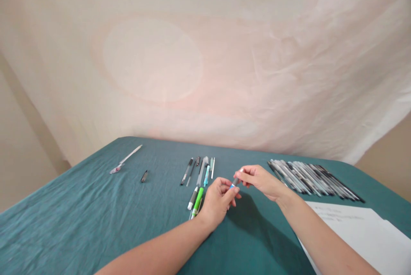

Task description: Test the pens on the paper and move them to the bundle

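Note:
My left hand and my right hand meet above the teal tablecloth. Both pinch one small pen with a blue and grey body. The left fingers grip its lower end, the right fingers its upper end. Just left of my left hand lies a loose group of pens, among them a green one and a light blue one.
A long row of several black and grey pens lies at the right. A white sheet of paper covers the near right corner. A clear pen and a small dark cap lie at the far left. A pale cloth hangs behind.

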Demonstrator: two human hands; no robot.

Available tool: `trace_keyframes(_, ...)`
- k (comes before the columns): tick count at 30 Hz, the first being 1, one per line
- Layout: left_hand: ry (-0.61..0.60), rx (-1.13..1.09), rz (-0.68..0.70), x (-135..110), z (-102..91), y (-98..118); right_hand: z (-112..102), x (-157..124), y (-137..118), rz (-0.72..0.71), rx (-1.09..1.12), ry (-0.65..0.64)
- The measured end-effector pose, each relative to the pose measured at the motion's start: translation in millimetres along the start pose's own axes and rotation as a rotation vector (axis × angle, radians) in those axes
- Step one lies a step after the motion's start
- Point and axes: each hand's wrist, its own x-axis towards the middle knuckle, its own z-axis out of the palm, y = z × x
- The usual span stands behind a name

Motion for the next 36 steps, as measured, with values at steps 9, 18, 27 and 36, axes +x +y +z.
trace_keyframes(9, -0.027, -0.012, 0.028, -0.2, -0.9, 1.3, 5.9, 1.1, -2.0, -0.002, -0.033, 0.13)
trace_keyframes(18, -0.287, 0.074, 0.001, -4.0, -4.5, 4.3, -13.1, -2.3, -5.5, -0.045, -0.056, 0.122)
trace_keyframes(27, -0.182, 0.088, 0.035, -6.7, -1.2, 1.3, -0.6, -2.2, -7.7, -0.05, -0.155, 0.201)
trace_keyframes(36, -0.231, 0.024, 0.018, -4.7, -4.1, 6.6, -8.2, -6.4, -11.0, -0.017, 0.281, -0.035)
